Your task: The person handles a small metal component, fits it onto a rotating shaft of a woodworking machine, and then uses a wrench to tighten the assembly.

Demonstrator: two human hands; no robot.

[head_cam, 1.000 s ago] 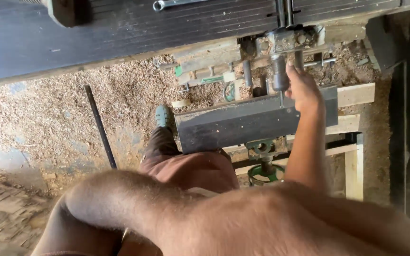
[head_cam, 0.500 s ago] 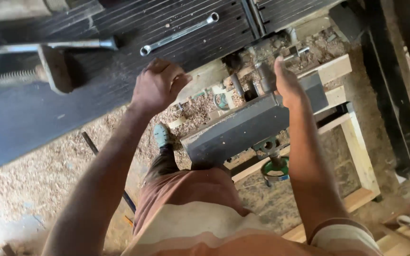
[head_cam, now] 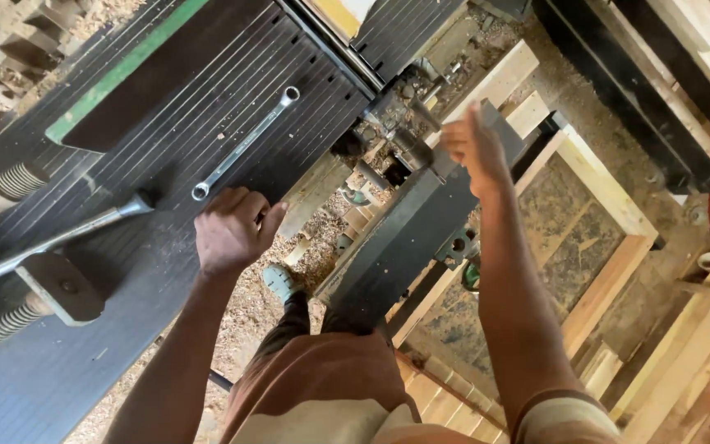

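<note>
The person leans over a dark, ribbed machine worktop [head_cam: 207,107] that runs slantwise across the view. The left hand [head_cam: 232,230] is curled into a loose fist and rests on the worktop's near edge. Just beyond its knuckles lies a long silver spanner [head_cam: 244,144], flat on the ribs. A metal lever [head_cam: 51,240] stretches away to the left, with coiled springs [head_cam: 14,179] near it. The right hand [head_cam: 474,148] is raised with fingers partly spread, at the dark metal side table [head_cam: 404,247] and close to the machine's cluttered, sawdust-caked mechanism [head_cam: 396,131]. Below, wood shavings [head_cam: 248,321] cover the floor around a green shoe [head_cam: 279,282], and a pale timber frame [head_cam: 610,247] sits to the right.
</note>
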